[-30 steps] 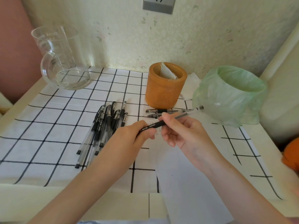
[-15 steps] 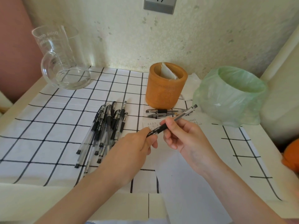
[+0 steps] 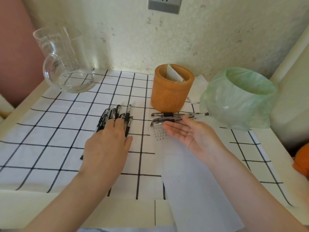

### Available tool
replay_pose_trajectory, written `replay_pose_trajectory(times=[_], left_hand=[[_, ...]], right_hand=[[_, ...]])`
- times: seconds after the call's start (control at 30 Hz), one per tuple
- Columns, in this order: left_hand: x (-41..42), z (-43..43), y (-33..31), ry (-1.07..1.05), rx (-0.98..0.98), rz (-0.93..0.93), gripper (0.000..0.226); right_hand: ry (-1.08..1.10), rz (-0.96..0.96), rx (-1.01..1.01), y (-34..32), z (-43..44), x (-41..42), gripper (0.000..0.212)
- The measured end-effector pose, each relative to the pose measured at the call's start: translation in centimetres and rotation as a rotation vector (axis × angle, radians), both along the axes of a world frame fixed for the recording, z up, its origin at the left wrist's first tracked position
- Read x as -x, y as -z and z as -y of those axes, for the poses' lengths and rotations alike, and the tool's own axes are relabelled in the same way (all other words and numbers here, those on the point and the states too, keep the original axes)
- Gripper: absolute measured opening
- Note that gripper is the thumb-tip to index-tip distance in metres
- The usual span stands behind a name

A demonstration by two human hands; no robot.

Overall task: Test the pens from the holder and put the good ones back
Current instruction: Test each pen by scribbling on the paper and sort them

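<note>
Neither hand grips anything. Left hand point(image 3: 107, 144) lies flat, fingers straight, on the pile of pens point(image 3: 117, 114). Right hand point(image 3: 192, 134) is spread palm up, fingertips at the nearest of three pens point(image 3: 168, 117) lying just before the holder point(image 3: 172, 91).

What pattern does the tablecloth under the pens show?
White tablecloth with a black grid; head view.
</note>
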State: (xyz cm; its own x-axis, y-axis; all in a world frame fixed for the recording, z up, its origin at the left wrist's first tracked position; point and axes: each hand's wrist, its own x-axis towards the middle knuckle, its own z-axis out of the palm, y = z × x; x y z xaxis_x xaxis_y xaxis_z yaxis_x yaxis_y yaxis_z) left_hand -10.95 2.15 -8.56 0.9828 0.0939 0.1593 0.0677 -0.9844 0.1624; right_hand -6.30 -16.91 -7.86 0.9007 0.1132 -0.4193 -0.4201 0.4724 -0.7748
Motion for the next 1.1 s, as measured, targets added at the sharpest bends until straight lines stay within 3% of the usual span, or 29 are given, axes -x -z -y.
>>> replay_pose_trajectory(times=[0.3,0.57,0.73,0.83,0.93,1.0,1.1], left_hand=[[-0.3,0.3,0.2,-0.007,-0.054,-0.023,0.025],[-1.1,-0.3,-0.8,-0.043,0.418,0.064,0.026],[-0.6,0.0,-1.7,0.011,0.860,-0.098,0.017],[-0.7,0.4,-1.9,0.055,1.054,-0.203,0.014],[-0.5,1.0,-2.5,0.125,1.195,-0.308,0.014],[-0.3,1.4,-2.7,0.188,1.231,-0.367,0.014],[-0.1,1.6,-2.7,0.207,1.294,-0.373,0.024]], right_hand=[[-0.060,-0.008,0.129,0.1,0.6,-1.2,0.024],[-0.134,0.076,0.350,0.2,0.8,-0.4,0.027],[-0.117,0.173,0.419,0.4,0.3,-0.3,0.026],[-0.111,0.390,0.608,0.5,-0.3,0.2,0.034],[-0.224,0.748,1.025,0.9,-0.7,0.7,0.054],[-0.249,0.860,1.196,1.3,-1.1,1.0,0.047],[-0.159,0.790,1.085,1.0,-1.3,1.1,0.015]])
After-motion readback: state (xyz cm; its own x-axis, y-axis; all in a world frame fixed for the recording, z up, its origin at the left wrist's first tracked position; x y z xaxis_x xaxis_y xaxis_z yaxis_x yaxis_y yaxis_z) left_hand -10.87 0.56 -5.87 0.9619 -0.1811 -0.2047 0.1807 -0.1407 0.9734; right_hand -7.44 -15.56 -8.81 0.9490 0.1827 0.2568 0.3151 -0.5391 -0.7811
